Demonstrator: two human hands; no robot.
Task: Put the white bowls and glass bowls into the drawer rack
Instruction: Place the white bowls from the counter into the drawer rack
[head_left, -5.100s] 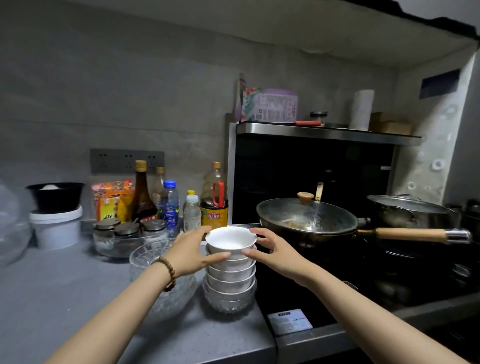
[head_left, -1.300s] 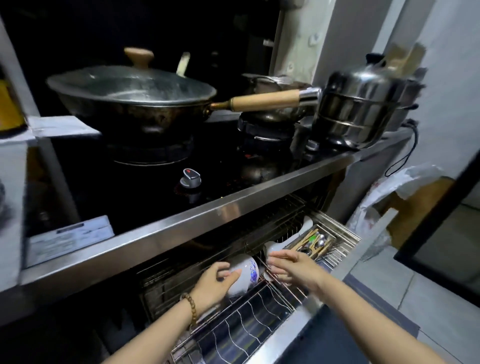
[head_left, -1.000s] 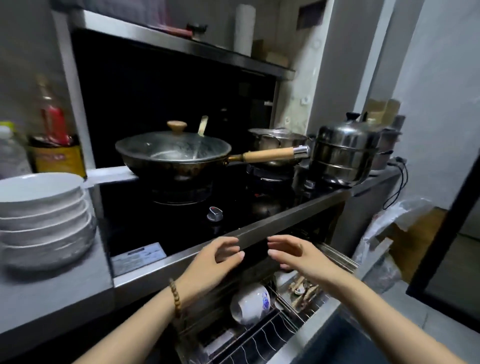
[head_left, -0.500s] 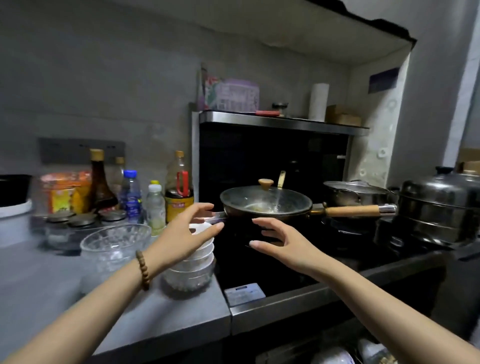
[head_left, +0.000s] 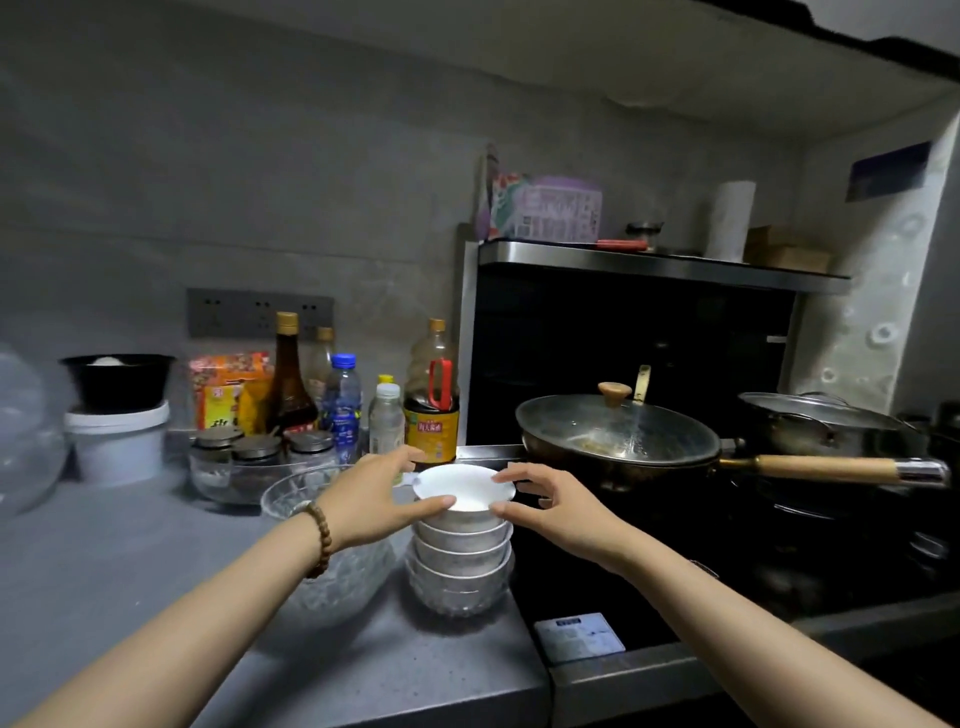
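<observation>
Closed in since a moment ago: left hand (head_left: 371, 501), right hand (head_left: 563, 514), fingers (head_left: 402, 458) curled round top white bowl (head_left: 464, 486) of bowl stack (head_left: 461, 558) on counter (head_left: 145, 577). Left of stack: large glass bowl (head_left: 337, 577). Right of stack: lidded wok (head_left: 618, 431). Behind stack: bottles (head_left: 431, 410).

I count four white bowls (head_left: 464, 491) stacked, though the lower rims blur together. I see four glass bowls (head_left: 353, 571), counting the one under the stack. I also make out six bottles (head_left: 287, 384), three lidded jars (head_left: 257, 452) and two lidded pans (head_left: 613, 431).
</observation>
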